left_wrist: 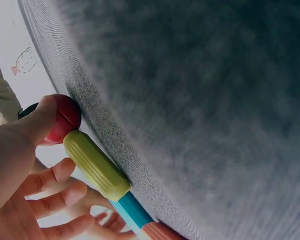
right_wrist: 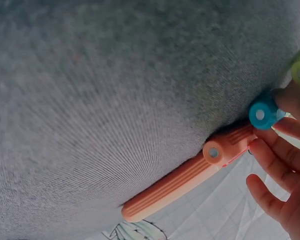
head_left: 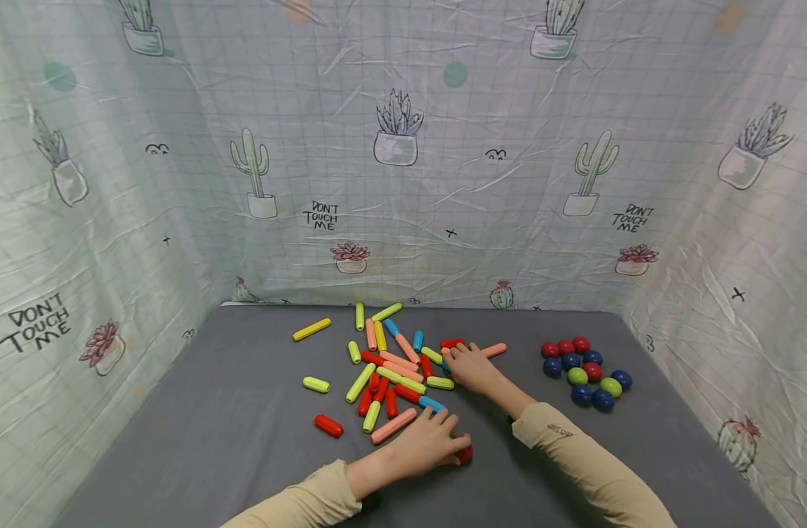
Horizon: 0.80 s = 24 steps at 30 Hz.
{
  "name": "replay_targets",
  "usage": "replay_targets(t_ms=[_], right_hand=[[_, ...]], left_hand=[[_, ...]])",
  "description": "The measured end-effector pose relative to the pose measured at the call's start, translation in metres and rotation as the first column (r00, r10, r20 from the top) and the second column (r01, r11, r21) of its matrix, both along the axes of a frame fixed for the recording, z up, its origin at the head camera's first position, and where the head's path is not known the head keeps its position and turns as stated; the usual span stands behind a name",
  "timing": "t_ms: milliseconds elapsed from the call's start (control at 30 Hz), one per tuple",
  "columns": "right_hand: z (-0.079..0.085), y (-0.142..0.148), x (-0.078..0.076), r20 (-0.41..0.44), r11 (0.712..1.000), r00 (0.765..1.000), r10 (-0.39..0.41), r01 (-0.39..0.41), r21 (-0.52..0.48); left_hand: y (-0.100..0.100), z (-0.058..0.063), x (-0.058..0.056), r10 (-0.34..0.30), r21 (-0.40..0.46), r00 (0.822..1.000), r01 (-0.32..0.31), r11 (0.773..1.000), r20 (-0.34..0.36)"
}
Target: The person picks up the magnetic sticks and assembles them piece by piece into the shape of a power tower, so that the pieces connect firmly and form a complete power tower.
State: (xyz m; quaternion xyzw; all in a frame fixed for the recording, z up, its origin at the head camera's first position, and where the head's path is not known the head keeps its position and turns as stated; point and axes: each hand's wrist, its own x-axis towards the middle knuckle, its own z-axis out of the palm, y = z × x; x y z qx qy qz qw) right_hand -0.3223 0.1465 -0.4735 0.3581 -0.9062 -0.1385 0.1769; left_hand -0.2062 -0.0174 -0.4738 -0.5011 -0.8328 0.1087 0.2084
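In the head view my left hand [head_left: 424, 442] is at the near side of a pile of coloured building sticks. Its thumb and index finger pinch a dark red ball [head_left: 465, 455], and the other fingers spread loosely. The left wrist view has the thumb lying over that red ball [left_wrist: 64, 120], with a yellow-green stick [left_wrist: 97, 167] lined up beside it. Farther away, my right hand [head_left: 472, 367] reaches to the pile's right side. Thumb and fingertips pinch a short blue stick [right_wrist: 262, 114] with a silver disc in its end. Beside it lie orange-pink sticks [right_wrist: 167, 192].
Red, yellow-green, orange-pink, yellow and blue sticks [head_left: 395, 372] lie scattered mid-table. Single ones, such as a red stick [head_left: 328, 426], lie to the left. Several red, blue and green balls [head_left: 582, 395] are grouped at the right. A patterned cloth [head_left: 396, 220] hangs around the grey table [head_left: 231, 440].
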Motion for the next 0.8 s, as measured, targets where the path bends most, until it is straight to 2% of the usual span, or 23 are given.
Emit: replay_targets(t_ms=[500,800], right_hand=[[-0.005,0.009,0.000,-0.044,1.000,0.999,-0.004,0.004,-0.017],[0.000,0.020,0.013,-0.070,0.998,0.997,0.033,-0.037,-0.049]], left_hand=[[-0.010,0.003,0.003,-0.024,0.019,0.997,0.023,1.000,0.077],[-0.016,0.002,0.004,-0.025,0.034,0.996,0.022,0.999,0.087]])
